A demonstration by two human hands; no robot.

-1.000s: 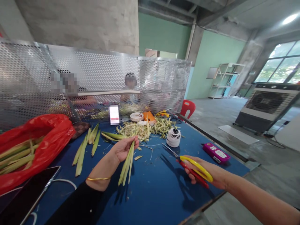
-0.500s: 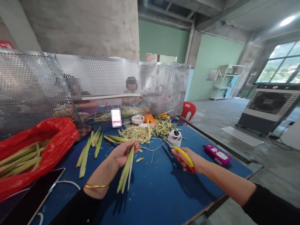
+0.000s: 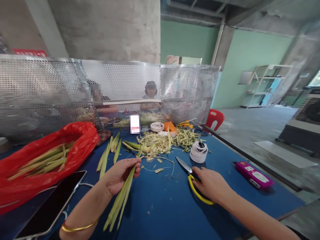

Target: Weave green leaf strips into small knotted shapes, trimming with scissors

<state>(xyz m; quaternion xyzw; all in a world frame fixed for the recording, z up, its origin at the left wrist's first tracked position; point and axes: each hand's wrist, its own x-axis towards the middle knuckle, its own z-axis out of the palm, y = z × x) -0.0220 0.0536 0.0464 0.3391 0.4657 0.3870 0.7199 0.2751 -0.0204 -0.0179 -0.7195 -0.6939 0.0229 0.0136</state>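
My left hand [image 3: 119,175] is closed round a bundle of long green leaf strips [image 3: 119,201] that hang down over the blue table [image 3: 165,210]. Flat on the table lies a pair of scissors with yellow handles [image 3: 193,185], its blades pointing away from me. My right hand [image 3: 212,184] rests on its handles with the fingers curled over them. A pile of cut leaf scraps [image 3: 166,141] lies beyond both hands, with a white spool of thread [image 3: 198,152] beside it.
A red plastic bag [image 3: 45,163] holding more leaf strips lies at the left, a dark tablet [image 3: 53,203] in front of it. Loose strips [image 3: 107,155] and a pink box [image 3: 253,175] lie on the table. A perforated metal screen [image 3: 110,93] stands behind, people beyond it.
My right hand has lowered the scissors onto the table and now rests over them. The view has turned left. My left hand still holds the strips.
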